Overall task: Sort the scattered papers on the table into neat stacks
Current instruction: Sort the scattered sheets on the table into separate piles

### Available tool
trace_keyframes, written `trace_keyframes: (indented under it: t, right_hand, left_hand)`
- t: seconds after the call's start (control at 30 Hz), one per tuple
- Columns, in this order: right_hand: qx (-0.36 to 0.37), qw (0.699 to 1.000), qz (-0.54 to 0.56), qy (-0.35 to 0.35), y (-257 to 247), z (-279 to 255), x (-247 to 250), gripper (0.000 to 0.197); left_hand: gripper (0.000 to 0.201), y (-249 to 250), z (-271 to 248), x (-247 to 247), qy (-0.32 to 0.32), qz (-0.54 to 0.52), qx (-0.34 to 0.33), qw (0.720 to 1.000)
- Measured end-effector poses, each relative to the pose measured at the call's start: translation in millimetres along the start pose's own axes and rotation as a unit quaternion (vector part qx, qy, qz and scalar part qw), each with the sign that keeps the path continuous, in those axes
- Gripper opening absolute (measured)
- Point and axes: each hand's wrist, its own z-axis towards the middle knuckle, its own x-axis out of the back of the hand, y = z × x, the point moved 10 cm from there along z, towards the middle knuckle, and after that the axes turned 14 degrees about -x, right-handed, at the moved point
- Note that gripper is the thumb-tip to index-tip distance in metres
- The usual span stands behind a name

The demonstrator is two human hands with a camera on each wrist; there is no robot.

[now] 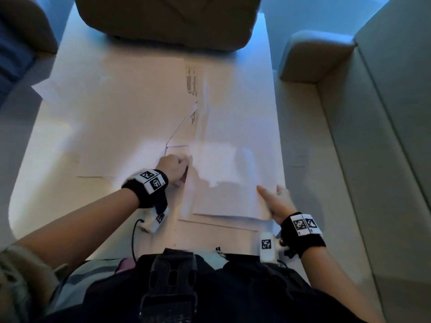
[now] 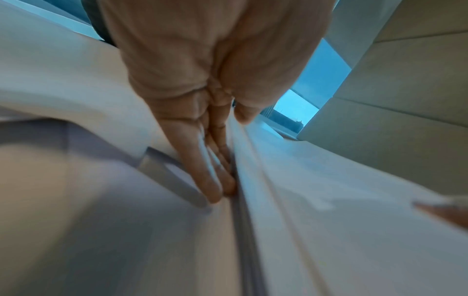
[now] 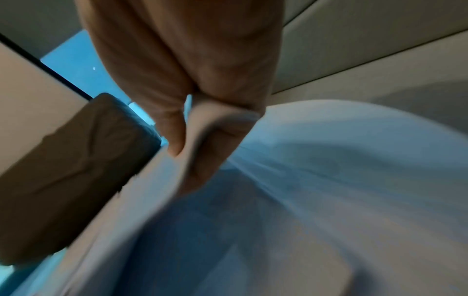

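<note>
The papers (image 1: 224, 183) lie on the table (image 1: 46, 183) between the grips: left hand (image 1: 173, 167) and right hand (image 1: 278, 202) each pinch a side edge. Light, floppy, slippery sheets will probably fan out, so opposite edges suit best.

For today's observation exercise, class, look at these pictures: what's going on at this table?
A person works at a white table. The left hand grips the left edge of a sheaf of papers, and the right hand pinches its right edge. Other loose sheets lie scattered farther back, unsorted.
</note>
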Motion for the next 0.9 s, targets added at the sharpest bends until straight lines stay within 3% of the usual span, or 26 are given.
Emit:
trace_keyframes:
  t: [0.1, 0.2, 0.27, 0.37, 0.43, 0.67, 0.77, 0.9]
  right_hand:
    - [-0.009, 0.989, -0.149, -0.023, 16, 6, -11, 0.025]
    - [0.034, 0.933, -0.354, 0.061, 1, 13, -8, 0.047]
    - [0.052, 0.894, -0.424, 0.138, -17, 14, -2, 0.063]
    - [0.029, 0.897, -0.415, 0.148, -33, 27, -4, 0.062]
    - [0.008, 0.913, -0.386, 0.135, -39, 37, -10, 0.057]
    - [-0.019, 0.921, -0.353, 0.162, -64, 56, -4, 0.053]
    - [-0.01, 0.913, -0.363, 0.185, -79, 61, 1, 0.052]
    - [-0.029, 0.88, -0.429, 0.203, -83, 61, -5, 0.048]
  left_hand:
    - [0.048, 9, -2, -10, -0.038, 0.023, -0.006, 0.999]
    - [0.038, 16, -3, -26, -0.096, 0.061, -0.027, 0.993]
    - [0.041, 20, -1, -27, -0.089, 0.089, -0.044, 0.991]
    - [0.059, 22, -1, -31, -0.085, 0.1, -0.044, 0.99]
    - [0.056, 26, -1, -37, -0.091, 0.095, -0.047, 0.99]
    - [0.053, 40, 13, -31, -0.094, 0.026, -0.076, 0.992]
    - [0.041, 46, 18, -27, -0.097, 0.034, -0.102, 0.989]
    - [0.032, 40, 17, -25, -0.104, 0.041, -0.126, 0.986]
